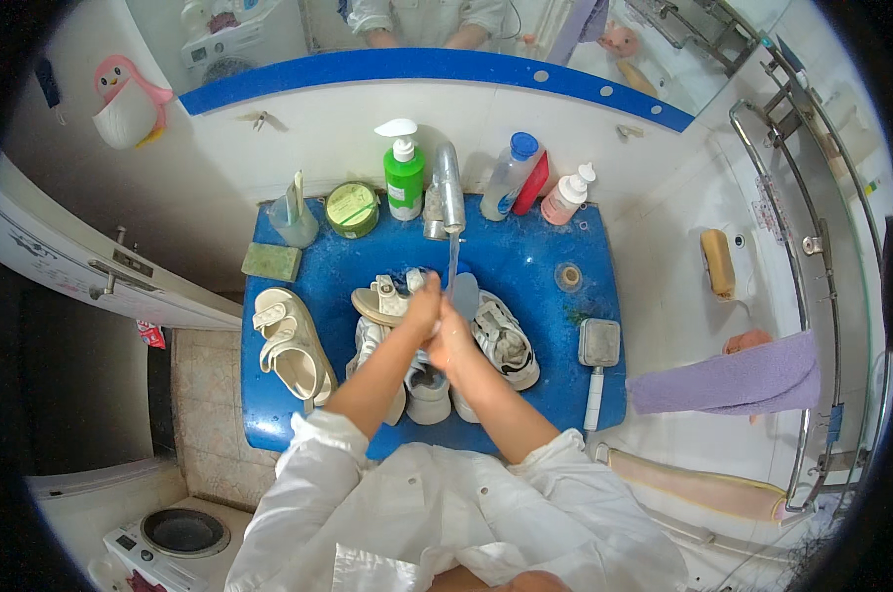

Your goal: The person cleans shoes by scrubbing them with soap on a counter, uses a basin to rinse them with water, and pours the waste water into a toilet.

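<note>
Water runs from a chrome faucet [450, 189] onto my two hands, which are pressed together over the blue sink counter [395, 255]. My left hand [423, 305] lies against my right hand [450, 342]; whether anything is between the palms is hidden. Just beyond my left hand is a cream sandal [381, 298], partly covered. White sneakers lie beneath and beside my wrists, among them one at the right [507, 344] and one between my forearms [426, 392]. Another cream strapped sandal [292, 348] rests at the left of the counter.
Along the back stand a green pump bottle [404, 181], a round green tub [352, 210], a blue-capped bottle [507, 177] and a pink pump bottle [567, 196]. A green soap bar [271, 262] sits left. A white-handled brush [598, 348] lies right, near a hanging purple towel [728, 377].
</note>
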Available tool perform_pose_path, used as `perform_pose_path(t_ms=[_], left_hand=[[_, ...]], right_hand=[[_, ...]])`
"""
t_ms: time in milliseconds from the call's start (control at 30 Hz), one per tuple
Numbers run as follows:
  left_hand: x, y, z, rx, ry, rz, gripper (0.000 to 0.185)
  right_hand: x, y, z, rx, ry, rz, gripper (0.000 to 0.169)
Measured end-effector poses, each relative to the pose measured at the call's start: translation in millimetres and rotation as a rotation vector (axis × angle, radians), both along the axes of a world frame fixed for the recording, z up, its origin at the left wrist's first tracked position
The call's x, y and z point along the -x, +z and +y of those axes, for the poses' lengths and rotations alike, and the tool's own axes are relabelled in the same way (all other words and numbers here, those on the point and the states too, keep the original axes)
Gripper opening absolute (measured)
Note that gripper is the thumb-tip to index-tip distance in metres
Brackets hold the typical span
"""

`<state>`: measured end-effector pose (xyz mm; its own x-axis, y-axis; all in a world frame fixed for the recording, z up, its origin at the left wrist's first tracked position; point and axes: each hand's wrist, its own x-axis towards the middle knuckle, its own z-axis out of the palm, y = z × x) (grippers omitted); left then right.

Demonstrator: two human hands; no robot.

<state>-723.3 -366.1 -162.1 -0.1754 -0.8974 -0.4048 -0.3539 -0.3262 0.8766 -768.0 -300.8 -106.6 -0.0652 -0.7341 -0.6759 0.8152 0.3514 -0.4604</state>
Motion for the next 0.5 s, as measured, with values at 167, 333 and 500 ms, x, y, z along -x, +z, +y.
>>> perform_pose_path(t_ms=[167, 333, 500], left_hand=[[13.6, 37.8, 59.1, 0.299, -0.14, 0.164, 0.042], [-13.0, 30.0, 17.6, 0.368, -0.266, -0.373, 0.047], [5.4, 68.0, 62.4, 0.183, -0.221, 0.096, 0.045]], right_hand=[[39.0, -29.6, -21.5, -0.128, -0.15, 0.205, 0.041], [-12.7, 12.4, 5.5, -0.033, -0.015, 0.0, 0.037], [34.2, 1.4, -20.1, -0.134, -0.042, 0.1, 0.052]])
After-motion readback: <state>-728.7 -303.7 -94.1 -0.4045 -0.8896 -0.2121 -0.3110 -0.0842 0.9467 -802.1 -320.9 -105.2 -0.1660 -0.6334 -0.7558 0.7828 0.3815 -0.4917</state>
